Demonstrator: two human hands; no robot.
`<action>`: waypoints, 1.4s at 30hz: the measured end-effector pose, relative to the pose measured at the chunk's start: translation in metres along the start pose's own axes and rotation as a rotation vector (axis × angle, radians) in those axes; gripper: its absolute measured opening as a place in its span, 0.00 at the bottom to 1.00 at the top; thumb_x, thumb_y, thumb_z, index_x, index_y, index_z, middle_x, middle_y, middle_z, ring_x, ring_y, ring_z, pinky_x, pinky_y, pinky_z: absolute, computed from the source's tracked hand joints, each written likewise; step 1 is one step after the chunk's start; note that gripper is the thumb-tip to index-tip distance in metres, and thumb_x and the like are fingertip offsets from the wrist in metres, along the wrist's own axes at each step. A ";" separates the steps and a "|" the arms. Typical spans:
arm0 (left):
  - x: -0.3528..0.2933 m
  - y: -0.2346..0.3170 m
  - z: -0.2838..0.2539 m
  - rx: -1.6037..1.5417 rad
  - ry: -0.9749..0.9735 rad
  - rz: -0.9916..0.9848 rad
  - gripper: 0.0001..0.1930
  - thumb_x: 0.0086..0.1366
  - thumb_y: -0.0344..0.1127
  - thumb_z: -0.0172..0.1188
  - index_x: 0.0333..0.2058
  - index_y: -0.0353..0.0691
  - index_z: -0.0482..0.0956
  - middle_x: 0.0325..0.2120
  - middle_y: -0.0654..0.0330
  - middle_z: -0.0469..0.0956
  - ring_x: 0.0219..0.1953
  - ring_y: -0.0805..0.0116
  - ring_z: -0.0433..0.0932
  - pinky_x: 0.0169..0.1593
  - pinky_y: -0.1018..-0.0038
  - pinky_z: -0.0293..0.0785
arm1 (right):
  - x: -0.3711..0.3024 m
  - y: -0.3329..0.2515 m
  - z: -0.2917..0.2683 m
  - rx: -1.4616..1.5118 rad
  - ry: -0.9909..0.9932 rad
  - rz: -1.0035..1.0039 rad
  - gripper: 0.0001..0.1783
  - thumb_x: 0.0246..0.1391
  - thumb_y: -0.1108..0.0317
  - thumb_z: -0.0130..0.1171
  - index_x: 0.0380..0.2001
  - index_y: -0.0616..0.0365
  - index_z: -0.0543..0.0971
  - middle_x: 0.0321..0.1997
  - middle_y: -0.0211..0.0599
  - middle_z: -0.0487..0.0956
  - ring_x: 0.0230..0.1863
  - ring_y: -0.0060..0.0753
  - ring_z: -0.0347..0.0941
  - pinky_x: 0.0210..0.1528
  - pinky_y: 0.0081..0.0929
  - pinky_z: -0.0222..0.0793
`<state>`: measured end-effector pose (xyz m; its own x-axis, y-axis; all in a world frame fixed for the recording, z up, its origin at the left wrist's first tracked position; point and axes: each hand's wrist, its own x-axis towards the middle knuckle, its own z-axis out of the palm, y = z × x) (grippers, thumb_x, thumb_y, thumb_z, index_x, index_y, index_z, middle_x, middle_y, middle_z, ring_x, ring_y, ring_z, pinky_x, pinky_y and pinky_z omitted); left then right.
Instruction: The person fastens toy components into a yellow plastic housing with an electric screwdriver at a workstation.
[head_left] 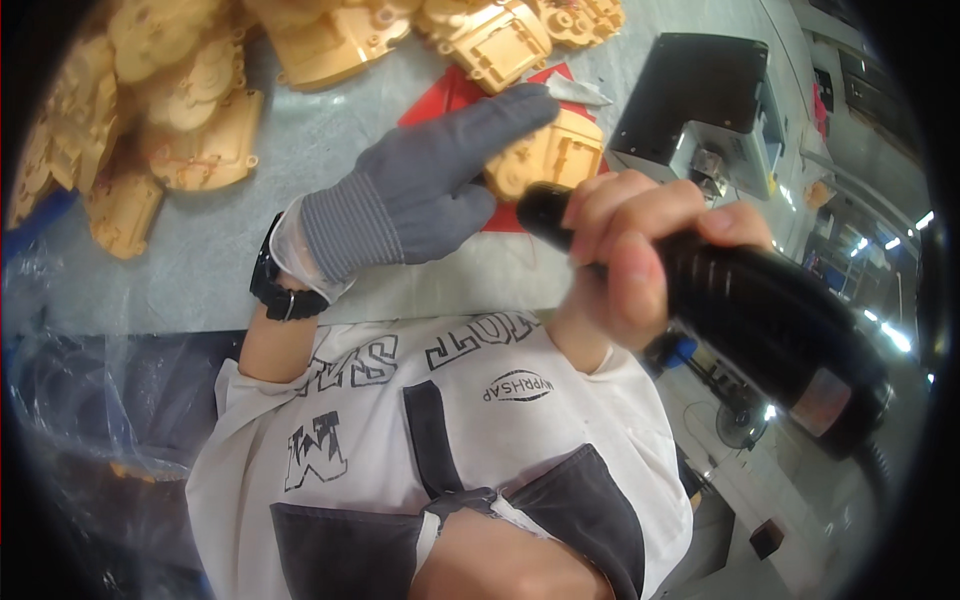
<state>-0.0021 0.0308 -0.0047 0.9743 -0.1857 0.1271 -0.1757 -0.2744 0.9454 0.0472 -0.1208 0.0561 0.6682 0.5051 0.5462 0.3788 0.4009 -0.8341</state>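
Note:
My left hand [430, 175], in a grey knitted glove, holds a yellow plastic housing [550, 158] over a red mat or fixture [450, 98]. Its index finger stretches along the far edge and the thumb lies on the near side; part of the housing is hidden beneath the glove. Bare fingers of my right hand [650, 235] wrap around a black electric screwdriver [760, 310]. The tool's nose [540, 212] points left, close to the near edge of the housing. Whether its tip touches the part is hidden.
Piles of similar yellow housings [185, 100] cover the left and far side of the grey table [300, 130]. A black-topped box-shaped device [690, 100] stands at the far right. A cord [878, 465] trails from the screwdriver. Clear plastic film [90, 390] hangs at the left.

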 end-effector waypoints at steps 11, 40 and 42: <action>0.009 0.006 0.025 -0.010 0.146 -0.232 0.36 0.52 0.34 0.56 0.59 0.41 0.51 0.49 0.51 0.67 0.44 0.58 0.73 0.46 0.71 0.69 | -0.019 -0.061 -0.084 -0.188 0.591 -0.239 0.22 0.44 0.73 0.47 0.46 0.54 0.61 0.17 0.33 0.68 0.16 0.29 0.65 0.21 0.30 0.66; 0.002 0.010 0.015 0.069 0.175 -0.272 0.30 0.52 0.39 0.57 0.54 0.45 0.60 0.44 0.54 0.68 0.38 0.63 0.73 0.42 0.74 0.70 | 0.052 -0.002 -0.004 -0.239 0.301 0.031 0.28 0.41 0.77 0.45 0.50 0.59 0.56 0.16 0.39 0.65 0.15 0.31 0.63 0.24 0.33 0.65; 0.003 0.009 0.012 0.076 0.132 -0.262 0.30 0.52 0.39 0.58 0.54 0.46 0.60 0.44 0.54 0.68 0.39 0.63 0.73 0.42 0.72 0.70 | 0.052 0.008 -0.002 -0.307 0.300 0.047 0.28 0.40 0.77 0.46 0.49 0.59 0.56 0.16 0.39 0.66 0.14 0.31 0.63 0.23 0.33 0.65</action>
<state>-0.0028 0.0162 0.0000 0.9968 0.0235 -0.0758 0.0791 -0.3677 0.9266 0.0866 -0.0931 0.0777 0.8288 0.2542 0.4984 0.4861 0.1140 -0.8664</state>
